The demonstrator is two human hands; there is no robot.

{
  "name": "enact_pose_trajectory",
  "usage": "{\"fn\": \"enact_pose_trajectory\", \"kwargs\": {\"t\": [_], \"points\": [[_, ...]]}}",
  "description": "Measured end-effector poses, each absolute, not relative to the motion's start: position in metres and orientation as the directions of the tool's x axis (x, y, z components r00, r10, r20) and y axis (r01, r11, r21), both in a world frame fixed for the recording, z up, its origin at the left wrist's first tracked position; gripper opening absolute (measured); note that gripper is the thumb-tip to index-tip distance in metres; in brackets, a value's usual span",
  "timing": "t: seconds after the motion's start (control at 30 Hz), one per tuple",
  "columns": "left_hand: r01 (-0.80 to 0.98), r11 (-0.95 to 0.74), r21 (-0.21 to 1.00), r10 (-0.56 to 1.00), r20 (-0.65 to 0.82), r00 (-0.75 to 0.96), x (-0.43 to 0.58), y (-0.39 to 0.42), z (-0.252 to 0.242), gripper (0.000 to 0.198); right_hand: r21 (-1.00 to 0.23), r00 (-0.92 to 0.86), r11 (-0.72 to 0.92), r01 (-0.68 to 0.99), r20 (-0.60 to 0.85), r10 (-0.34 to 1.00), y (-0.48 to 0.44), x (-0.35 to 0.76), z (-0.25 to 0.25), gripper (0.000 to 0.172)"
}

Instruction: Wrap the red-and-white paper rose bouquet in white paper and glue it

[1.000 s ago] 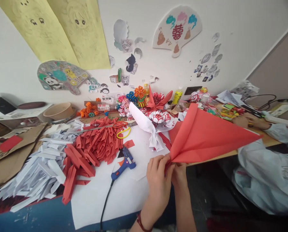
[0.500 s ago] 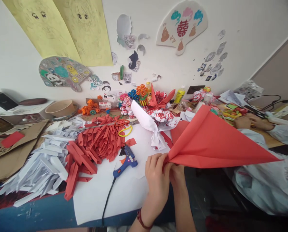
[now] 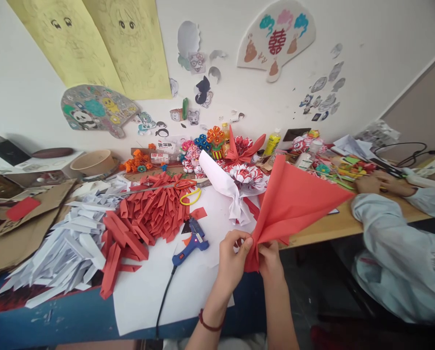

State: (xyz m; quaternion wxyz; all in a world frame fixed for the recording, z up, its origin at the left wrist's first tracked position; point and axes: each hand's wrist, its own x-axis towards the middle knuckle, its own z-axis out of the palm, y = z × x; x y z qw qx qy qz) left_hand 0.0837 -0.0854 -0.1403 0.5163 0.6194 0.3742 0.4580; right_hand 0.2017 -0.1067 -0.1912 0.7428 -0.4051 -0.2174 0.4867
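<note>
A large sheet of red paper (image 3: pixel 301 194) is gathered near its lower end and fans out up and to the right. My left hand (image 3: pixel 234 250) pinches the gathered part from the left, thumb against the fingers. On the other side my right hand (image 3: pixel 270 257) grips the same gather, its fingers partly behind the paper. A short red tail hangs below the pinch. Just beyond the hands lies a red-and-white paper flower bouquet (image 3: pixel 246 177) with a white paper wrap (image 3: pixel 221 180) gathered at its base. A blue glue gun (image 3: pixel 191 245) rests on white paper to the left.
Folded red paper strips (image 3: pixel 155 209) and white strips (image 3: pixel 67 248) are heaped on the left. Yellow-handled scissors (image 3: pixel 190 197) lie by the red heap. Several paper flowers and bottles (image 3: pixel 272 142) line the wall. At right sits another person, pale sleeve (image 3: pixel 378 214) on the table.
The red sheet's wide end has narrowed and drawn in leftward, its right tip pulled back. A crumpled tail now shows below my hands, which have shifted slightly and grip it from both sides.
</note>
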Motion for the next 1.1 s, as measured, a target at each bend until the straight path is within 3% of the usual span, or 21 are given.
{"fn": "enact_pose_trajectory", "kwargs": {"t": [0.17, 0.33, 0.9, 1.1], "points": [[-0.067, -0.108, 0.992, 0.925, 0.125, 0.358, 0.084, -0.083, -0.145, 0.037, -0.828, 0.403, 0.175, -0.534, -0.067, 0.913, -0.108, 0.201, -0.187, 0.025], [-0.035, -0.168, 0.985, 0.921, 0.169, 0.350, 0.085, -0.081, -0.147, 0.041, -0.839, 0.392, 0.195, -0.507, -0.023, 0.920, -0.110, 0.199, -0.183, 0.022], [-0.025, -0.186, 0.982, 0.936, 0.185, 0.301, 0.082, -0.076, -0.145, 0.035, -0.852, 0.355, 0.161, -0.498, -0.031, 0.934, -0.113, 0.193, -0.170, 0.025], [0.002, -0.256, 0.967, 0.955, 0.253, 0.158, 0.083, -0.084, -0.143, 0.019, -0.841, 0.411, 0.184, -0.508, -0.049, 0.910, -0.112, 0.190, -0.171, 0.022]]}}
